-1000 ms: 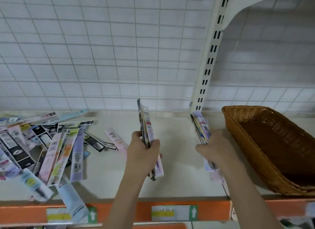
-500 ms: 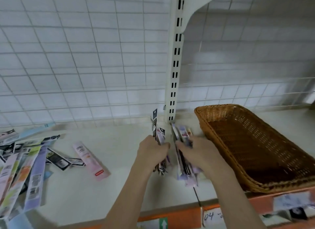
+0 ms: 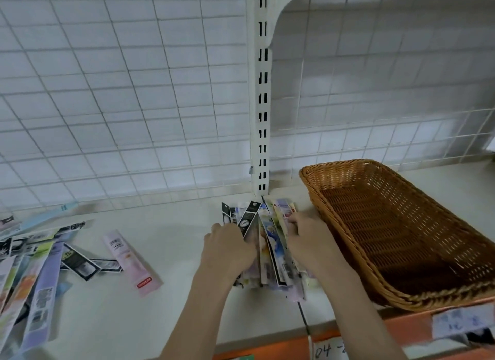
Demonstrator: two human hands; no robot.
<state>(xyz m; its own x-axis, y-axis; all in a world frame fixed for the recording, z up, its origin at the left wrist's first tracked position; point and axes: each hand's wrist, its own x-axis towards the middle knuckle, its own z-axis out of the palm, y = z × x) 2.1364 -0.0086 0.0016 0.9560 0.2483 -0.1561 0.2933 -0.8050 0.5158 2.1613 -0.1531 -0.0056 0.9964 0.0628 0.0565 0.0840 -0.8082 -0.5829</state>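
Both hands hold one bundle of long, flat product packets (image 3: 267, 241) standing on edge on the white shelf (image 3: 166, 314), just left of the wicker basket (image 3: 396, 225). My left hand (image 3: 227, 248) grips the bundle's left side and my right hand (image 3: 308, 236) grips its right side. The packets fan out at their far ends, near the shelf upright. The basket is brown, long and has nothing in it.
A heap of loose packets (image 3: 32, 279) lies at the shelf's left end, with a single pink packet (image 3: 131, 261) apart from it. A slotted white upright (image 3: 261, 105) and a wire grid back panel stand behind. An orange price rail (image 3: 334, 346) runs along the front edge.
Two separate handfuls of packets, one in each hand, have been brought together into one bundle. The view has shifted right, toward the basket.
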